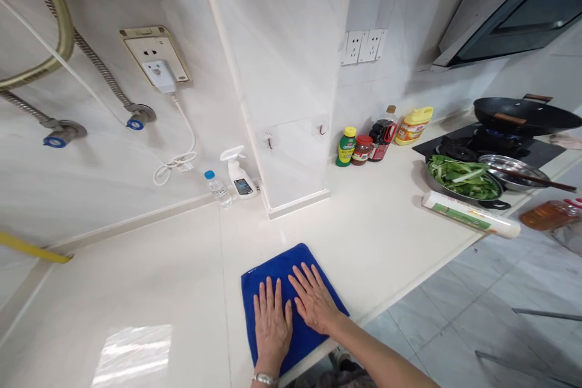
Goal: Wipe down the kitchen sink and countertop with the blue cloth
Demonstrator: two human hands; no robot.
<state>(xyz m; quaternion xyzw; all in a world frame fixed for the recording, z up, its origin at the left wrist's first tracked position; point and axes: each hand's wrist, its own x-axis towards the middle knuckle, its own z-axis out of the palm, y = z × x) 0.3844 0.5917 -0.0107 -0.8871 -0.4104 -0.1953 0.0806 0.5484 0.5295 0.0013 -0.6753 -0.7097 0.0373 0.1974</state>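
Note:
A blue cloth [293, 259] lies spread on the white countertop [182, 279] close to its front edge. My left hand [273, 324] rests flat on the cloth's left half, fingers stretched out. On the right half, my right hand [314, 300] also presses flat with its fingers spread. Neither hand grips anything. Behind the cloth, a small clear bottle with a blue cap [218, 189] and a white spray bottle [240, 179] stand by the wall, both apart from my hands.
A wall pillar [291, 170] juts onto the counter. Sauce bottles and a jar [362, 150] stand right of it, beside a yellow jug [413, 127]. Further right are a pan of leafy greens [464, 177], a plastic-wrapped roll [470, 214] and a wok [522, 116] on the stove.

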